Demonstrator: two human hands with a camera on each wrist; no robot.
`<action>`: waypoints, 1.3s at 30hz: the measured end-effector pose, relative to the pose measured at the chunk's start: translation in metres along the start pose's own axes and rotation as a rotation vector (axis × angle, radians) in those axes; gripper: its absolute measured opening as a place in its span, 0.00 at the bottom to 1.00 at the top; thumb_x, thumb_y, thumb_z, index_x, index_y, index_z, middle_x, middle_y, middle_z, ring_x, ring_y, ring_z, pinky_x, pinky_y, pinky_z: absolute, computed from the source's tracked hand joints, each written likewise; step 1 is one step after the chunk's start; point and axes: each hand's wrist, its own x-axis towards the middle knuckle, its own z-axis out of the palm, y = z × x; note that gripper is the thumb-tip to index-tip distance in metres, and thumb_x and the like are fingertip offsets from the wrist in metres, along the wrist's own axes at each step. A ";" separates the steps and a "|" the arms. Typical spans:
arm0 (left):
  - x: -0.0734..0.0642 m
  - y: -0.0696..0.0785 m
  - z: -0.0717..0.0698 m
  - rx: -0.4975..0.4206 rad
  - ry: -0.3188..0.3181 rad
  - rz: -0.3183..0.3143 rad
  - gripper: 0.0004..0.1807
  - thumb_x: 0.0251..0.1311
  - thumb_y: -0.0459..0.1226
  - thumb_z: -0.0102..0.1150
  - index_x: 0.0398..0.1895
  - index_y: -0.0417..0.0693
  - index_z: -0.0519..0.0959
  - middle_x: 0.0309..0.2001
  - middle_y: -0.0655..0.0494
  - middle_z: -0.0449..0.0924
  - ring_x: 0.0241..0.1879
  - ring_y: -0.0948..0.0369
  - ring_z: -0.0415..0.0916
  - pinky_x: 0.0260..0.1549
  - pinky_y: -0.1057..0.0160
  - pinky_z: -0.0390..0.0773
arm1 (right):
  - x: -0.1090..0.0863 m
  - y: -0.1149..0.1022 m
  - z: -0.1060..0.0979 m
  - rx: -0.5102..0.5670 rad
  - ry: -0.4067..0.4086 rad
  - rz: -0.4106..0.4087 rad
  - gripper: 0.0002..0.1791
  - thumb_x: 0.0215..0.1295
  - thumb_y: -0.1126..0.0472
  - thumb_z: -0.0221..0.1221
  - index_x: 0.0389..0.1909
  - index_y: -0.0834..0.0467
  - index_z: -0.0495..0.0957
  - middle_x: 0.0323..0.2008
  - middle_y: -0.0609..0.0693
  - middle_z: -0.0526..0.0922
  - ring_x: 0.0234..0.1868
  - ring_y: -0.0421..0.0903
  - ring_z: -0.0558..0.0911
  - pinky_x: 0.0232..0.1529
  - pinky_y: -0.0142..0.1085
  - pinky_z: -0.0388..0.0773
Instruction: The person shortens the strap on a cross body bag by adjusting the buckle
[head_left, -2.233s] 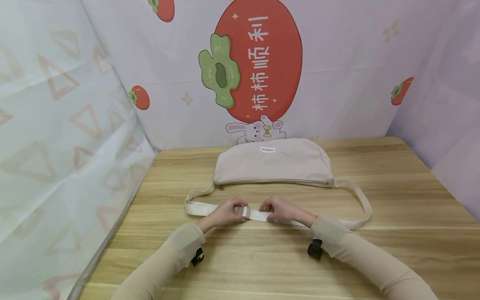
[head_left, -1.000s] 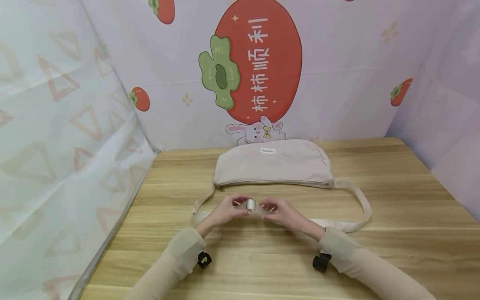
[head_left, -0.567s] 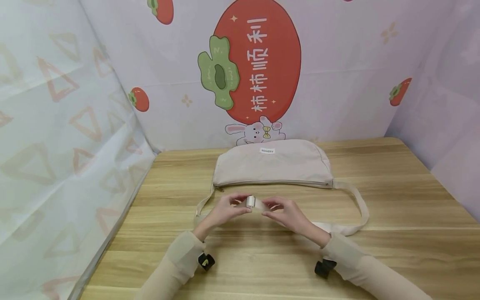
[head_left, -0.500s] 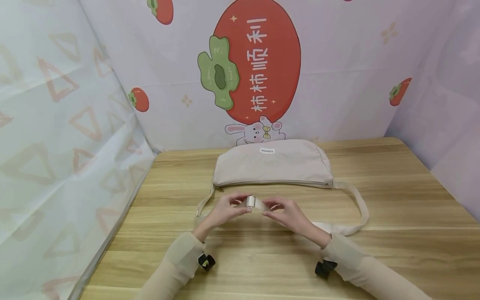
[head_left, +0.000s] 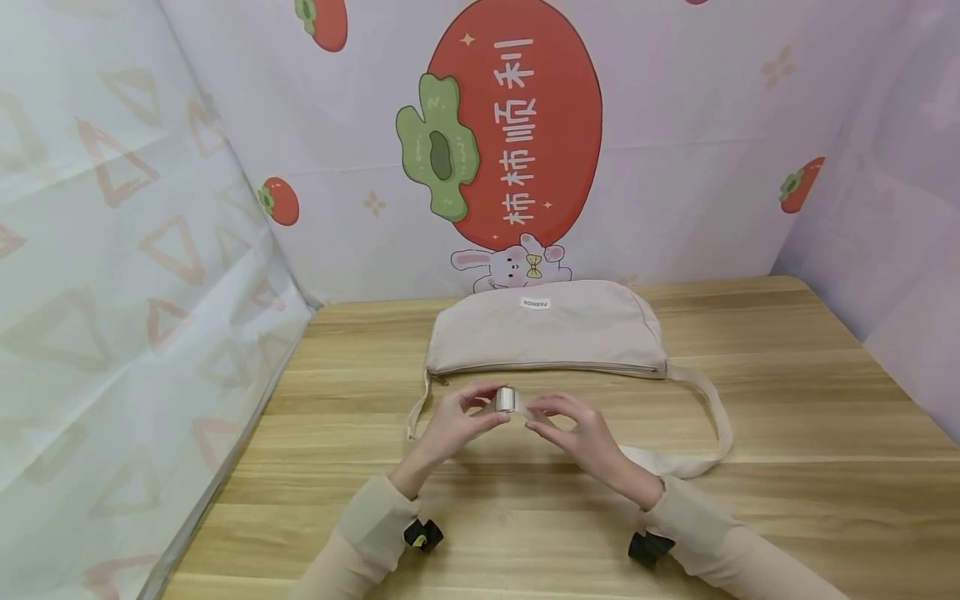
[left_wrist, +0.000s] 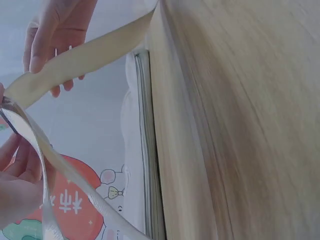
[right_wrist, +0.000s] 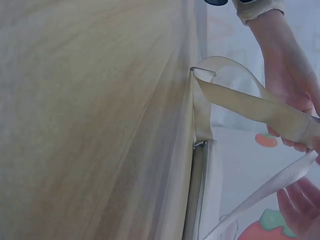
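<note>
A beige shoulder bag [head_left: 547, 333] with a front zip lies on the table. Its strap [head_left: 697, 461] is lifted off the wood in front of it. My left hand [head_left: 453, 421] pinches the metal strap slider [head_left: 506, 400] between thumb and fingers. Just to its right, my right hand [head_left: 588, 437] pinches the strap, thumb on one face and fingers behind, as the left wrist view shows with the strap [left_wrist: 85, 60] running off to one side. In the right wrist view the strap [right_wrist: 240, 102] loops through a metal ring [right_wrist: 204, 70] near the table edge.
The wooden table [head_left: 787, 517] runs back to a printed cloth backdrop [head_left: 675, 167]. Another patterned cloth [head_left: 150, 292] hangs along the left side. A black wrist camera [head_left: 423, 536] sits under the left forearm, and another wrist camera [head_left: 649, 547] under the right.
Both hands have raised the slider and strap off the table, slightly away from me. The left part of the strap is drawn inward. The bag stays in place.
</note>
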 end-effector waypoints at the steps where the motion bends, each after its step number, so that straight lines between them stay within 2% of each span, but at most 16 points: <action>1: 0.000 0.001 0.001 -0.011 0.009 -0.001 0.21 0.48 0.25 0.60 0.48 0.28 0.72 0.45 0.37 0.74 0.45 0.52 0.70 0.47 0.45 0.67 | 0.000 -0.001 0.000 0.001 0.007 -0.006 0.13 0.40 0.78 0.64 0.32 0.69 0.79 0.32 0.61 0.79 0.34 0.54 0.78 0.34 0.37 0.77; 7: -0.002 0.004 0.005 -0.084 0.043 -0.015 0.20 0.47 0.23 0.59 0.47 0.27 0.71 0.44 0.36 0.74 0.43 0.54 0.71 0.45 0.48 0.70 | 0.001 -0.004 -0.002 0.031 0.031 -0.032 0.12 0.39 0.80 0.63 0.29 0.71 0.79 0.32 0.62 0.78 0.35 0.56 0.78 0.40 0.24 0.73; 13: -0.001 -0.015 0.007 -0.133 0.049 -0.027 0.23 0.47 0.31 0.63 0.49 0.34 0.73 0.45 0.43 0.74 0.43 0.59 0.71 0.43 0.62 0.73 | -0.008 0.020 0.007 0.056 0.062 -0.081 0.12 0.37 0.81 0.63 0.27 0.69 0.80 0.31 0.61 0.78 0.34 0.54 0.78 0.37 0.21 0.72; 18: -0.001 -0.018 0.010 -0.131 0.033 -0.005 0.22 0.46 0.33 0.65 0.46 0.33 0.74 0.45 0.43 0.75 0.43 0.60 0.72 0.47 0.57 0.71 | -0.010 0.025 0.010 0.077 0.077 -0.106 0.12 0.39 0.80 0.63 0.28 0.67 0.80 0.33 0.59 0.78 0.35 0.52 0.78 0.38 0.22 0.73; 23: 0.000 -0.018 0.015 -0.153 -0.002 -0.038 0.21 0.47 0.30 0.63 0.46 0.32 0.73 0.46 0.43 0.74 0.44 0.60 0.71 0.49 0.52 0.70 | -0.009 0.021 0.011 0.069 0.091 -0.079 0.12 0.41 0.79 0.63 0.28 0.65 0.81 0.33 0.57 0.79 0.35 0.51 0.78 0.38 0.23 0.74; 27: 0.000 -0.017 0.017 -0.186 0.006 -0.065 0.21 0.48 0.26 0.61 0.48 0.30 0.72 0.48 0.41 0.72 0.44 0.60 0.71 0.50 0.51 0.69 | -0.006 0.015 0.011 0.077 0.099 -0.050 0.12 0.39 0.80 0.63 0.28 0.66 0.80 0.32 0.59 0.79 0.36 0.54 0.78 0.39 0.24 0.73; 31: 0.000 -0.017 0.018 -0.205 0.024 -0.065 0.21 0.47 0.24 0.60 0.49 0.28 0.71 0.48 0.40 0.71 0.44 0.60 0.71 0.49 0.51 0.69 | -0.002 0.001 0.007 0.085 0.087 -0.022 0.12 0.38 0.81 0.63 0.27 0.68 0.79 0.33 0.62 0.78 0.36 0.57 0.77 0.41 0.26 0.73; 35: 0.000 -0.018 0.018 -0.219 0.029 -0.048 0.21 0.48 0.26 0.61 0.48 0.30 0.72 0.48 0.40 0.72 0.43 0.60 0.72 0.50 0.52 0.68 | 0.002 -0.010 0.005 0.070 0.066 -0.002 0.12 0.37 0.80 0.64 0.27 0.68 0.77 0.33 0.63 0.78 0.37 0.58 0.77 0.44 0.27 0.72; 39: -0.001 -0.017 0.018 -0.229 0.039 -0.023 0.23 0.48 0.32 0.63 0.49 0.32 0.72 0.47 0.42 0.73 0.44 0.61 0.72 0.49 0.54 0.69 | 0.002 -0.011 0.007 0.049 0.063 -0.014 0.14 0.36 0.80 0.65 0.27 0.67 0.75 0.33 0.61 0.79 0.37 0.57 0.77 0.45 0.27 0.72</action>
